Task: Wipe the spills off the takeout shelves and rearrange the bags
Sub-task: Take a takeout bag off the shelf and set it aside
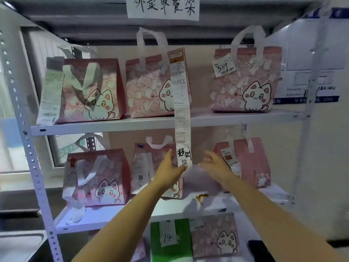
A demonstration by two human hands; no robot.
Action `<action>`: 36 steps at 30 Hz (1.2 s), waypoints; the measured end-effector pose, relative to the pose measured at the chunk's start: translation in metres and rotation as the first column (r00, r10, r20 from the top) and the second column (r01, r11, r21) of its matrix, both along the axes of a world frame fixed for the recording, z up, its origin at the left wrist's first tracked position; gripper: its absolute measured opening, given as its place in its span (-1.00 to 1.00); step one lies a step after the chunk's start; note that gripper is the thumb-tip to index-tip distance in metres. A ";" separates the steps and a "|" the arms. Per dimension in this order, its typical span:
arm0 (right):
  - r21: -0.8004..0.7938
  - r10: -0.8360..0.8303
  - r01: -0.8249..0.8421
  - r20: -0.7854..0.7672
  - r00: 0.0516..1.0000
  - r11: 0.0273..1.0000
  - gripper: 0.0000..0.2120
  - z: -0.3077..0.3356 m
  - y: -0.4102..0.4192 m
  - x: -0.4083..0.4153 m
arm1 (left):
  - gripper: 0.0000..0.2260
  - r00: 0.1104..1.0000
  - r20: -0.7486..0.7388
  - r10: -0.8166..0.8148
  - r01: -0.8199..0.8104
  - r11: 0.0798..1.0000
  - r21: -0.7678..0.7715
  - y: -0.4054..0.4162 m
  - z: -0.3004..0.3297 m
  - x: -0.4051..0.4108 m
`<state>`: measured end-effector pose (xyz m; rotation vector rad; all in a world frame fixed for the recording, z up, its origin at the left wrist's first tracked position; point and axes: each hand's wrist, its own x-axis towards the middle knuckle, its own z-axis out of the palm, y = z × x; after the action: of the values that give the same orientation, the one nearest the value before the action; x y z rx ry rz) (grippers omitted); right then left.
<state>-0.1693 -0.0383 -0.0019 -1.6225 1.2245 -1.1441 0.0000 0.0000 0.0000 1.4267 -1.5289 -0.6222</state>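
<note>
A white metal shelf unit holds pink cat-print takeout bags. Three stand on the upper shelf; a long receipt hangs from the middle upper bag down past the shelf edge. On the middle shelf stand a left bag, a middle bag and a right bag. An orange spill lies on that shelf between the middle and right bags. My left hand is open, its fingers touching the receipt's lower end. My right hand is open beside it, holding nothing.
A handwritten paper sign is taped above the shelves. On the bottom shelf stand a green bag marked 14 and another cat bag. A perforated upright frames the left side. A white wall poster is on the right.
</note>
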 end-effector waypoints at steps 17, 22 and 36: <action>-0.107 0.180 -0.155 0.296 0.938 0.982 -0.65 0.024 0.022 -0.004 | -0.75 0.934 -0.309 -0.177 0.154 0.983 -0.097 0.012 0.011 -0.009; -0.154 0.219 -0.183 0.263 0.940 0.971 -0.66 0.029 0.028 -0.008 | -0.74 0.937 -0.310 -0.161 0.135 0.986 -0.101 0.019 0.017 -0.014; -0.226 0.115 -0.047 0.300 0.947 0.973 -0.85 0.098 -0.013 -0.016 | -0.75 0.933 -0.338 -0.122 0.073 0.985 -0.155 0.015 0.044 0.010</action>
<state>-0.1849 -0.0514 0.0964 -1.5570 0.8454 -1.4568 0.0097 0.0151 0.0437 1.0735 -1.3385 -0.7673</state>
